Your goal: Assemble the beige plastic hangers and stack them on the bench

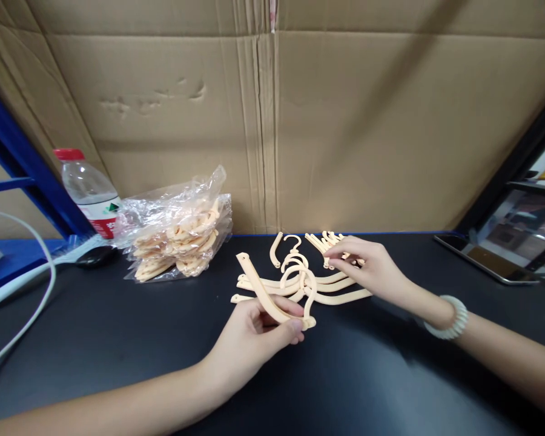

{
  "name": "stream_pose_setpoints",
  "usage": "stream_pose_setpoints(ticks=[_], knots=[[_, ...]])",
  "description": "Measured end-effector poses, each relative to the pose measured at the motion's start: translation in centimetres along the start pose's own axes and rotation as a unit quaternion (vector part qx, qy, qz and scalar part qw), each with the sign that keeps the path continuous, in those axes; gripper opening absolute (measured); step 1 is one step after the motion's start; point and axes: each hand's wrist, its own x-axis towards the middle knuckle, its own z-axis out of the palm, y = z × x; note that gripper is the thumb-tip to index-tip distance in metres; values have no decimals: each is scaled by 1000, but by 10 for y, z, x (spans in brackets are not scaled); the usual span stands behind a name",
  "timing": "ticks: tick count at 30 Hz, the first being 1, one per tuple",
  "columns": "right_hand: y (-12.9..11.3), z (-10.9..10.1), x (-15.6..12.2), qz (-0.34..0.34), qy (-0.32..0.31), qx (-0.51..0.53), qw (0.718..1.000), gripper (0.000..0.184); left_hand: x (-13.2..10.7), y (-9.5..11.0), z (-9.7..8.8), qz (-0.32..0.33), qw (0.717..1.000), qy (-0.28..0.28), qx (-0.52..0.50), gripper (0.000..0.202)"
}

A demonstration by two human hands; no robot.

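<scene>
My left hand [263, 333] is closed around a cream plastic hanger part, made of one curved hanger arm [261, 290] joined to a hook [312, 284]. The hook end points up and the arm slants up to the left. Behind it, several hangers [340, 298] with hooks and two arms lie overlapped on the table. My right hand [363, 260] is at a pile of loose hanger arms [318, 243], thumb and fingertips pinched at the end of one arm. The hand hides part of that pile.
A single hanger arm [276, 251] and a loose hook [293, 242] lie near the cardboard wall [186, 121]. At left are a clear bag [177, 236] of cream parts, a bottle [91, 194], a black mouse [95, 257] and a white cable [52, 284]. A phone-like slab [481, 260] lies right.
</scene>
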Motion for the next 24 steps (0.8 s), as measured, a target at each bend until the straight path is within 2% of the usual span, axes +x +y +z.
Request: stream_pose_setpoints(ticks=[3, 6, 9, 13, 15, 19, 21, 24], knots=[[26, -6, 9, -102, -71, -154, 980, 15, -1, 0, 0, 0, 1000, 12, 8, 17], [38, -4, 12, -118, -118, -201, 965, 15, -1, 0, 0, 6, 1000, 18, 13, 16], [39, 0, 12, -119, -122, -201, 965, 13, -1, 1, 1, 19, 1000, 10, 6, 16], [34, 3, 11, -126, -90, -181, 971, 18, -2, 1, -1, 14, 999, 26, -23, 17], [29, 1, 10, -111, -36, -149, 982, 20, -3, 0, -2, 11, 999, 33, -41, 18], [11, -5, 5, -36, 99, -38, 994, 15, -2, -1, -4, 13, 997, 36, -61, 19], [-1, -7, 1, 4, 111, 16, 994, 14, -1, -1, -4, 13, 997, 39, -63, 20], [-18, -5, -7, 70, 95, 116, 986, 17, 0, -1, -4, 3, 997, 40, -66, 22]])
